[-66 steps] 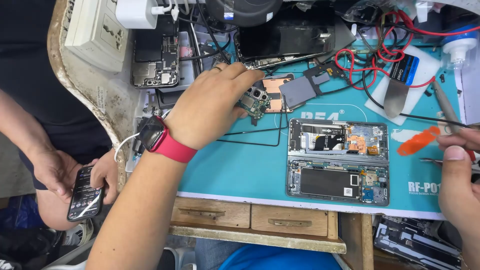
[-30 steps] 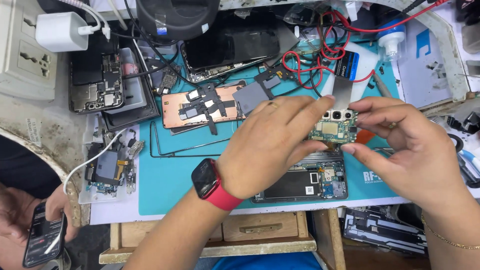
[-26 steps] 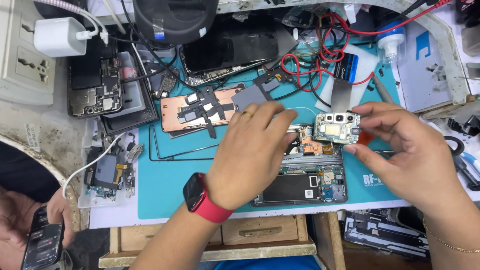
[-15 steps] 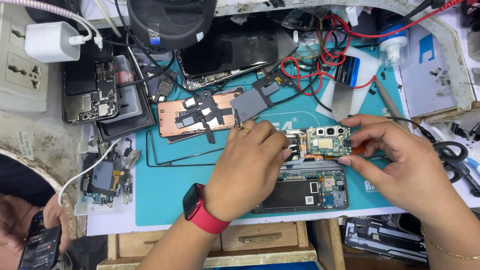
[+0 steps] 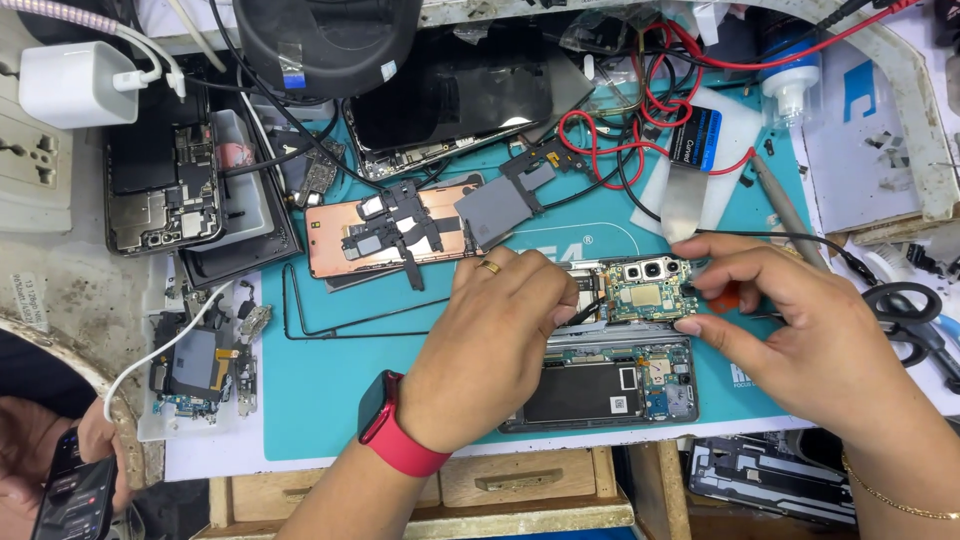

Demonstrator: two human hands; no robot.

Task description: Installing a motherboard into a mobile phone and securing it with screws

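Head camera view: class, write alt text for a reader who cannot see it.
Two bare hands, left hand and right hand, hold a small green camera circuit board over an opened grey smartphone on a teal repair mat. A copper-coloured phone plate lies behind.

Bare hands: red-strapped watch (image 5: 385,432) and gold ring (image 5: 489,266) left, thin gold bracelet (image 5: 893,498) right.

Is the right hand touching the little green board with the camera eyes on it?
Touching. In the head view the right hand's fingertips press against the right edge of the green circuit board, with no gap between them.
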